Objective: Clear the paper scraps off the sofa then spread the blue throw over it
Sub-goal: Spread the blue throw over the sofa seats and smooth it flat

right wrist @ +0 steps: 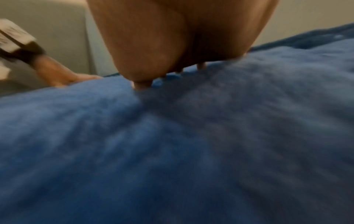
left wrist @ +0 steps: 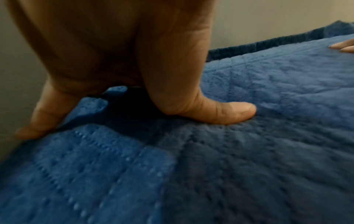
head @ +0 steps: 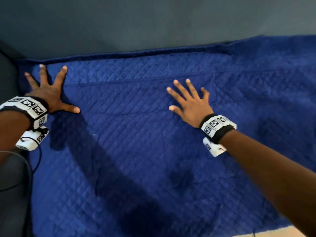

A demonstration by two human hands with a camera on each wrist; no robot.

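Both hands flat with fingers spread wide, holding nothing: left hand (head: 49,94) near the far left corner, right hand (head: 189,101) nearer the middle. Pressing on the blue throw (head: 153,151), already lying over the sofa (head: 10,194) seat. No paper scraps to see. Looks like the smoothing step, near the end. Next: slide both palms outward to push out the soft folds, then check the right side, maybe bunched there, hard to tell from the blurry wrist views.
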